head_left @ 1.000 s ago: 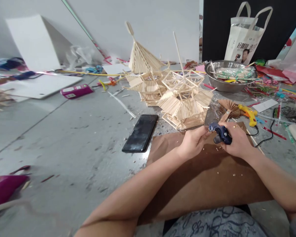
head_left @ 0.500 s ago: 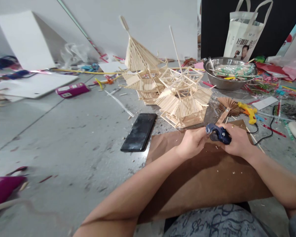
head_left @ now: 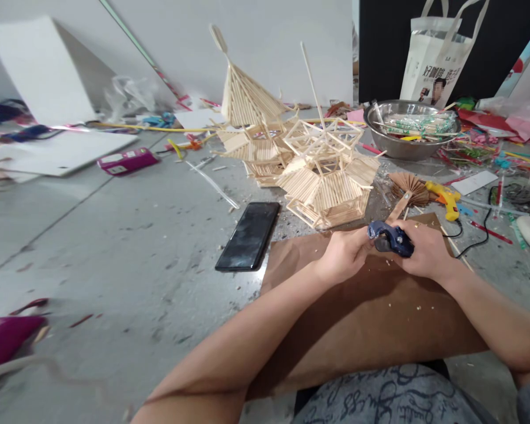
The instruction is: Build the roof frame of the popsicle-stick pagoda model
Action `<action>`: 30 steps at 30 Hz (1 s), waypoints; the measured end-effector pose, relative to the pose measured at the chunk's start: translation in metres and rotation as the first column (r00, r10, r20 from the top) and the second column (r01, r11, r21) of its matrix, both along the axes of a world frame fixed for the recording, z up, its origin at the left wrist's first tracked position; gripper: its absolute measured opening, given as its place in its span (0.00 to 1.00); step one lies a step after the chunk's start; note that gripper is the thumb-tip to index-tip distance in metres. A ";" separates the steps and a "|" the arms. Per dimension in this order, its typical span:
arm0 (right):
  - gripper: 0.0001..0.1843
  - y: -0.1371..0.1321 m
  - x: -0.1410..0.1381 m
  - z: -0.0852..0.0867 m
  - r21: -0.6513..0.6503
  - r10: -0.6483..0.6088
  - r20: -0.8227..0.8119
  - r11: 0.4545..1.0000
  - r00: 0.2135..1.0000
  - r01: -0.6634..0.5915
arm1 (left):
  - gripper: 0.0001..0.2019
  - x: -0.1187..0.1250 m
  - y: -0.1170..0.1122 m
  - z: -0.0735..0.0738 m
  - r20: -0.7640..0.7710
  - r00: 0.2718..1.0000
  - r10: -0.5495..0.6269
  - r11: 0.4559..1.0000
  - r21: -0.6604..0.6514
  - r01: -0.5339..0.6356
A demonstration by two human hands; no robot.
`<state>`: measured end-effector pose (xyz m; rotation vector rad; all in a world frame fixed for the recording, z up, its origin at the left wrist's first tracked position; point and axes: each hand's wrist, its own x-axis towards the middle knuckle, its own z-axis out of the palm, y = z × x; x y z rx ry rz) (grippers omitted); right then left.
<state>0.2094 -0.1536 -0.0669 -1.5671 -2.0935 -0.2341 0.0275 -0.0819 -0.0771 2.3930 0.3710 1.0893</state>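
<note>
My right hand (head_left: 424,250) is wrapped round a dark blue hand tool (head_left: 396,240) with a curved head, which looks like a pair of cutters. Close against the tool's left end, my left hand (head_left: 345,254) is closed in a pinch; whatever lies between its fingers is too small to make out. Both hands are above a sheet of brown paper (head_left: 371,318) scattered with tiny pale bits. Just beyond them stands a pagoda-like model of thin wooden sticks (head_left: 335,191), and behind it to the left a second stick model (head_left: 251,100) with a pointed roof.
A black phone (head_left: 248,237) lies left of the paper. To the right are a brown folded-paper fan (head_left: 408,188), a yellow glue gun (head_left: 444,199) with its cord, and a metal bowl (head_left: 413,147) of sticks. A purple box-shaped object (head_left: 128,161) rests on the floor farther left.
</note>
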 end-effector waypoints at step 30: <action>0.14 -0.001 0.000 -0.003 -0.106 -0.011 -0.050 0.994 0.999 0.006 | 0.08 -0.001 -0.004 0.005 -0.043 0.998 0.051 0.998 0.050 -0.049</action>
